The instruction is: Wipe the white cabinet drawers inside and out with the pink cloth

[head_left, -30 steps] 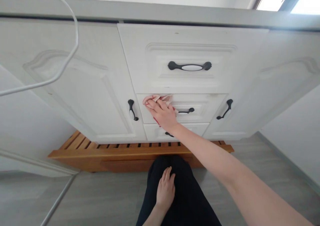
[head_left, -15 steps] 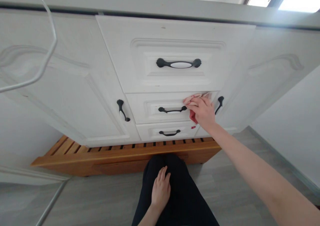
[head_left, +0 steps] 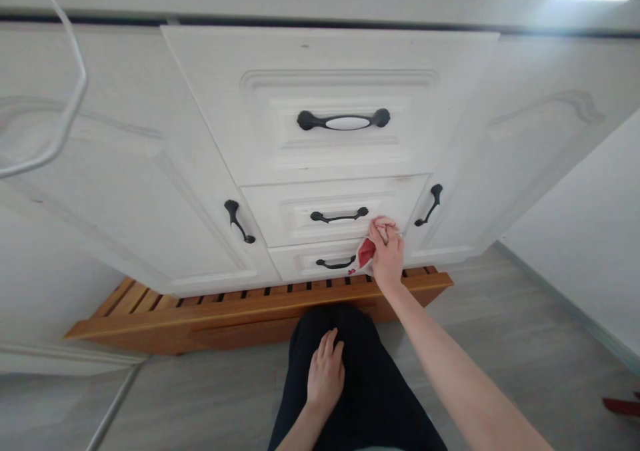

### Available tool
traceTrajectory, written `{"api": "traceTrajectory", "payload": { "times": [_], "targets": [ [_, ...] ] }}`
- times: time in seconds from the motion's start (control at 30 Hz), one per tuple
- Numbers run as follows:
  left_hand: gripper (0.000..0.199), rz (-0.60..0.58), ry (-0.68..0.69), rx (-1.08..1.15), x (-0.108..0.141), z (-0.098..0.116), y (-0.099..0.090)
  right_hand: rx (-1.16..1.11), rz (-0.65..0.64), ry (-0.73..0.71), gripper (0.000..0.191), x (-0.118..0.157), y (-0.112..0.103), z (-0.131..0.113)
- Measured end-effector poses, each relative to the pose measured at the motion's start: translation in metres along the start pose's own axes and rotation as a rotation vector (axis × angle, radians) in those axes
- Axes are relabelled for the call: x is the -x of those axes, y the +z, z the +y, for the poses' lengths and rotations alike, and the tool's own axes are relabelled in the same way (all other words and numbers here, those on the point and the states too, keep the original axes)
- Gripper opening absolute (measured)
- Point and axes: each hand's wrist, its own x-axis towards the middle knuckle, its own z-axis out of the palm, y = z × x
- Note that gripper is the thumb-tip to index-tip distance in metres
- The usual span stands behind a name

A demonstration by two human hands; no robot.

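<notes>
My right hand (head_left: 388, 256) grips a pink and red cloth (head_left: 367, 251) and presses it on the white drawer fronts, right of the handles. The cloth lies around the lower right of the middle drawer (head_left: 295, 194) and hangs over part of the bottom drawer (head_left: 285, 264). Just left of it is the bottom drawer's black handle (head_left: 335, 263). The middle drawer's handle (head_left: 339, 216) is a little higher. My left hand (head_left: 326, 374) rests on my dark-trousered thigh, fingers stretched out, holding nothing.
A large top drawer (head_left: 345, 158) has a black and white handle. Cabinet doors flank the drawers, with handles at left (head_left: 240, 222) and right (head_left: 429, 204). A slatted wooden bench (head_left: 225, 318) runs along the cabinet's foot. A white cable (head_left: 75, 98) hangs at upper left.
My right hand has moved down with the cloth, from the middle drawer's upper right to its lower right and the bottom drawer. My left hand stays on my thigh. The view has shifted slightly.
</notes>
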Motion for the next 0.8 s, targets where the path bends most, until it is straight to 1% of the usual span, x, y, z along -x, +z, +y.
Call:
{"api": "traceTrajectory", "payload": {
  "times": [0.07, 0.1, 0.17, 0.23, 0.3, 0.37, 0.4, 0.47, 0.5, 0.57, 0.63, 0.7, 0.8],
  "targets": [
    [0.048, 0.001, 0.003, 0.001, -0.001, 0.002, 0.0, -0.019, -0.02, -0.004, 0.049, 0.006, -0.009, -0.006],
    [0.048, 0.006, 0.004, 0.002, -0.002, 0.003, 0.001, -0.032, -0.01, -0.021, 0.046, 0.008, -0.013, -0.013],
    [0.049, 0.016, 0.003, 0.002, -0.002, 0.004, 0.003, -0.07, 0.026, -0.113, 0.039, 0.011, -0.02, -0.039],
    [0.051, 0.018, 0.002, -0.006, -0.002, 0.005, 0.004, -0.118, 0.023, -0.267, 0.033, 0.011, -0.02, -0.077],
    [0.052, 0.008, 0.004, -0.018, -0.002, 0.004, 0.004, -0.157, -0.071, -0.406, 0.033, 0.006, -0.012, -0.121],
    [0.052, -0.005, 0.009, -0.021, -0.001, 0.002, 0.004, -0.164, -0.213, -0.555, 0.04, -0.004, 0.001, -0.16],
    [0.052, -0.008, 0.01, -0.02, 0.0, 0.001, 0.004, -0.156, -0.277, -0.635, 0.043, -0.011, 0.009, -0.176],
    [0.053, -0.009, 0.01, -0.019, 0.0, -0.001, 0.003, -0.129, -0.371, -0.787, 0.044, -0.026, 0.024, -0.196],
    [0.054, -0.009, 0.009, -0.023, 0.0, -0.001, 0.003, -0.115, -0.404, -0.847, 0.043, -0.032, 0.03, -0.201],
    [0.054, -0.01, 0.004, -0.042, 0.001, -0.002, 0.003, -0.094, -0.448, -0.916, 0.042, -0.039, 0.038, -0.196],
    [0.054, -0.014, 0.002, -0.061, 0.001, -0.003, 0.004, -0.088, -0.462, -0.936, 0.04, -0.039, 0.04, -0.177],
    [0.054, -0.017, 0.003, -0.067, 0.001, -0.003, 0.004, -0.073, -0.423, -0.918, 0.038, -0.034, 0.037, -0.145],
    [0.053, -0.012, 0.018, -0.055, 0.001, -0.003, 0.003, -0.01, -0.316, -0.851, 0.035, -0.027, 0.027, -0.082]
  ]
}}
